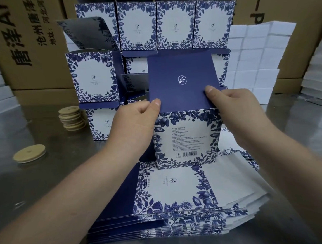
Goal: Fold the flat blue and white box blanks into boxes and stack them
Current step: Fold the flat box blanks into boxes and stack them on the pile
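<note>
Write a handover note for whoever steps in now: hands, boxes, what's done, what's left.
Hands: left hand and right hand each pinch the open lid of an upright box at the far edge of the flat blanks.
Done: several folded boxes sit in a stack behind.
Left: finish this box, add it to the stack, then fold the remaining blanks.

Print on the held box is too small to read.
</note>
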The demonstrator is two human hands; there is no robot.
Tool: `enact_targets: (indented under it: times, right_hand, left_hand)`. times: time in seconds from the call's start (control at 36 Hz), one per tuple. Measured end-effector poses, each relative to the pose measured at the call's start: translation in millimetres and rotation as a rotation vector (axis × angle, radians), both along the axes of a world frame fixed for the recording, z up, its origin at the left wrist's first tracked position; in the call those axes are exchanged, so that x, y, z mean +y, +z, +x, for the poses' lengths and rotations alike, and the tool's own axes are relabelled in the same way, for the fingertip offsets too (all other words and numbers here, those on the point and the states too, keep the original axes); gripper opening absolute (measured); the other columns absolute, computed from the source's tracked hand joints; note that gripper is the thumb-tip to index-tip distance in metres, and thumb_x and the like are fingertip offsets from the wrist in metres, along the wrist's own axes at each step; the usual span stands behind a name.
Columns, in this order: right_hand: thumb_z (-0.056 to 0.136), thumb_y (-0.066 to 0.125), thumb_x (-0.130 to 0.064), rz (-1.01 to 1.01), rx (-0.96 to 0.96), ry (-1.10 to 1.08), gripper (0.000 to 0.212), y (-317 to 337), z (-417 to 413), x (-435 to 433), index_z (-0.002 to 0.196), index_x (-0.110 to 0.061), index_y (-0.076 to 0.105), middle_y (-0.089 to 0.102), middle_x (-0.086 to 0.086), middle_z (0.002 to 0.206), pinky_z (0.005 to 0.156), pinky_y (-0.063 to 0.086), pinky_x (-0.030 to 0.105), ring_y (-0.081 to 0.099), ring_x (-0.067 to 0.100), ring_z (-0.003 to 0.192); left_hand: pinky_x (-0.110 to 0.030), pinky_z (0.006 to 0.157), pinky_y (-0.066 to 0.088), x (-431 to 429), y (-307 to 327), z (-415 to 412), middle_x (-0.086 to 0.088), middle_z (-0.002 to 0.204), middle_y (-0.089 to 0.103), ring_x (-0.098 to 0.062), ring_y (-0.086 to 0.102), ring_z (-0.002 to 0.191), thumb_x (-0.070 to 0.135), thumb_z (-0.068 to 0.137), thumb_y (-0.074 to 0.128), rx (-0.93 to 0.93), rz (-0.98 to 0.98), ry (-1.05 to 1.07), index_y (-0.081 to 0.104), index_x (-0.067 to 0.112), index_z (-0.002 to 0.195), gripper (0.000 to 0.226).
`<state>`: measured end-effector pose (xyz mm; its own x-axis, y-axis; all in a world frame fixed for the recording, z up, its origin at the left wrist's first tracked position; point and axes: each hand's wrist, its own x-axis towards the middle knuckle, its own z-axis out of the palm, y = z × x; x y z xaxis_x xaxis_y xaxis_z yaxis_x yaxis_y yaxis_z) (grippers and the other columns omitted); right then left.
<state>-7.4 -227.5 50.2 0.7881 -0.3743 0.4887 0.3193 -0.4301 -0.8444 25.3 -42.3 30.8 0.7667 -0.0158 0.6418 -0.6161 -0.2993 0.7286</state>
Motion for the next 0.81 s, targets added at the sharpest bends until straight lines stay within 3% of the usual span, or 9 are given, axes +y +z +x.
enact_targets:
  times: [0.11, 0.19, 0.28, 0.39, 0.67, 0.75, 0.81]
  right_hand:
    - [0.072, 0.056, -0.053, 0.044, 0.002, 0.023, 0.037, 0, 1, 3, 0.063, -0.018, 0.057, 0.05, 0.004, 0.06, 0.06, 0.031, 0.028, 0.041, 0.012, 0.055]
    - [0.072, 0.057, -0.052, 0.062, -0.002, 0.034, 0.037, 0, 0, 4, 0.057, -0.018, 0.061, 0.056, 0.001, 0.057, 0.06, 0.035, 0.029, 0.046, 0.013, 0.052]
    - [0.074, 0.059, -0.049, 0.08, -0.002, 0.05, 0.042, 0, -1, 4, 0.065, -0.008, 0.064, 0.066, 0.0, 0.059, 0.062, 0.043, 0.03, 0.055, 0.014, 0.054]
    - [0.083, 0.062, -0.04, 0.083, -0.019, 0.061, 0.027, 0, -2, 5, 0.063, -0.023, 0.072, 0.069, -0.006, 0.059, 0.06, 0.047, 0.028, 0.059, 0.01, 0.051]
    - [0.084, 0.067, -0.025, 0.124, -0.041, 0.108, 0.026, 5, -9, 9, 0.061, -0.037, 0.073, 0.071, -0.008, 0.063, 0.053, 0.051, 0.022, 0.065, 0.007, 0.054]
    - [0.084, 0.067, -0.024, 0.132, -0.04, 0.125, 0.028, 6, -12, 10, 0.061, -0.038, 0.073, 0.071, -0.008, 0.063, 0.05, 0.05, 0.019, 0.066, 0.007, 0.053]
    - [0.084, 0.067, -0.024, 0.134, -0.034, 0.132, 0.027, 6, -13, 10, 0.062, -0.037, 0.073, 0.071, -0.007, 0.063, 0.049, 0.049, 0.019, 0.066, 0.007, 0.053]
  left_hand:
    - [-0.013, 0.053, 0.034, -1, 0, 0, 0.0, 0.067, 0.047, -0.007, 0.039, 0.057, 0.04, 0.091, 0.053, 0.038, -0.03, -0.032, 0.057, -0.007, 0.079, 0.049]
    - [-0.028, 0.069, 0.041, -1, 1, 1, -0.002, 0.075, 0.053, -0.01, 0.046, 0.068, 0.048, 0.081, 0.051, 0.104, -0.057, -0.097, 0.059, -0.006, 0.079, 0.054]
    - [-0.031, 0.07, 0.037, -1, 2, 0, -0.004, 0.074, 0.053, -0.011, 0.045, 0.068, 0.049, 0.077, 0.051, 0.116, -0.076, -0.092, 0.058, -0.008, 0.082, 0.057]
    - [-0.031, 0.067, 0.035, -2, 2, -1, -0.006, 0.072, 0.052, -0.012, 0.044, 0.066, 0.048, 0.077, 0.052, 0.122, -0.088, -0.104, 0.057, -0.009, 0.083, 0.057]
    - [-0.032, 0.069, 0.035, -4, 2, -5, -0.006, 0.072, 0.053, -0.015, 0.044, 0.067, 0.046, 0.075, 0.054, 0.17, -0.138, -0.121, 0.056, -0.008, 0.083, 0.055]
    - [-0.034, 0.072, 0.044, -5, 2, -6, -0.007, 0.072, 0.062, -0.014, 0.052, 0.068, 0.042, 0.076, 0.056, 0.196, -0.141, -0.132, 0.065, 0.004, 0.078, 0.04]
    - [-0.036, 0.089, 0.051, -5, 4, -5, 0.003, 0.094, 0.072, -0.009, 0.064, 0.087, 0.033, 0.081, 0.063, 0.22, -0.169, -0.134, 0.072, 0.018, 0.096, 0.023]
